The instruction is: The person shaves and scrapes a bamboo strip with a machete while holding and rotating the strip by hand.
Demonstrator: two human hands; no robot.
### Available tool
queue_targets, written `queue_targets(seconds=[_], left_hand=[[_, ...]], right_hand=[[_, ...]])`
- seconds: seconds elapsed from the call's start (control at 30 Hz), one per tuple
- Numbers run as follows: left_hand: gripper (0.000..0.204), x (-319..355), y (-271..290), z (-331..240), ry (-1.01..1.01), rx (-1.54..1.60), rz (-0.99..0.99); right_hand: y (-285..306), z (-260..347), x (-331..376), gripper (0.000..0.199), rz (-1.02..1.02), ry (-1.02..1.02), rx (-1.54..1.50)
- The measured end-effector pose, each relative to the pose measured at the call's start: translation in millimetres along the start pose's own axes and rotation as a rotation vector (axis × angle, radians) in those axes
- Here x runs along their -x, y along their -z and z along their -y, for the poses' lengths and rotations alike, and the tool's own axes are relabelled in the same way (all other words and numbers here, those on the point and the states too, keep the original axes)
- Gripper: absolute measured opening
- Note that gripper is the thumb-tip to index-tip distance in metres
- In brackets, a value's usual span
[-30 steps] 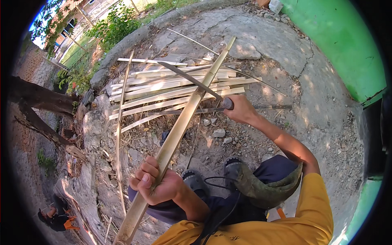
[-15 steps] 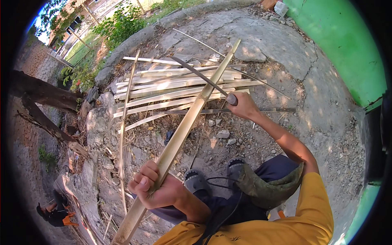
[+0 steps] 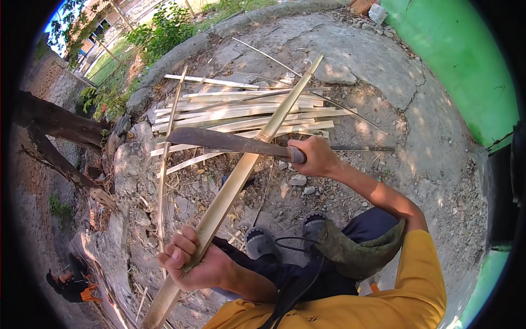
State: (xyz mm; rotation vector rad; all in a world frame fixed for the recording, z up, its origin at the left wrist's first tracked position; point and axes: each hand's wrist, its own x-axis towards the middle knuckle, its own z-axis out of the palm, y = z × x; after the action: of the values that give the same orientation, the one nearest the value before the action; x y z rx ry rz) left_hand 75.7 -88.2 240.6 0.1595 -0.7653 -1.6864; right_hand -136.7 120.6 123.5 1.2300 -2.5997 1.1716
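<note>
At far left a dark tree trunk leans over broken ground, and a second person crouches low by the lower left edge, well apart from the work.

The left hand is closed tight round the lower part of a long split bamboo slat. The slat runs on a slant from the lower left, past the hand, up to the right, its far end lying over the pile.

A machete lies across the slat, blade pointing left. Its edge appears to meet the slat just above the middle; whether it has bitten in cannot be told.

Behind it a pile of pale bamboo strips lies on the cracked concrete ground.

The right hand is clamped on the machete's handle, just right of the slat.

Below, two sandalled feet rest on the rubble. At far right stands a green wall.
</note>
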Motion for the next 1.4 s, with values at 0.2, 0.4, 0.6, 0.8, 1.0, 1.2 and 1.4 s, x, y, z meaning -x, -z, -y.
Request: queue_targets(seconds=[0.2,0.4,0.6,0.8,1.0,1.2,1.4], left_hand=[[0.032,13.3,-6.1,14.8,-0.03,0.005,0.051],[0.032,16.9,-15.3,23.7,0.018,-0.012,0.057],[0.033,17.5,-18.6,32.3,-0.026,0.022,0.023],[0.031,5.3,-14.1,4.4,-0.048,0.005,0.012],[0.03,20.5,-11.8,30.3,-0.031,-0.017,0.051],[0.029,9.3,-13.7,27.1,-0.046,-0.02,0.031],[0.033,8.5,-3.8,7.8,-0.042,0.055,0.079]], right_hand=[[10.8,49.3,-8.8,0.02,0.1,0.057,-0.032],[14.6,9.9,1.9,0.02,0.027,-0.271,-0.034],[16.2,44.6,-6.3,0.02,0.022,-0.24,-0.055],[11.8,-4.6,2.2,0.018,-0.034,-0.204,-0.042],[5.1,-13.7,14.5,0.02,-0.121,-0.283,-0.095],[12.1,38.8,2.5,0.016,0.1,-0.069,-0.039],[16.3,-65.1,3.7,0.018,-0.038,-0.366,0.032]])
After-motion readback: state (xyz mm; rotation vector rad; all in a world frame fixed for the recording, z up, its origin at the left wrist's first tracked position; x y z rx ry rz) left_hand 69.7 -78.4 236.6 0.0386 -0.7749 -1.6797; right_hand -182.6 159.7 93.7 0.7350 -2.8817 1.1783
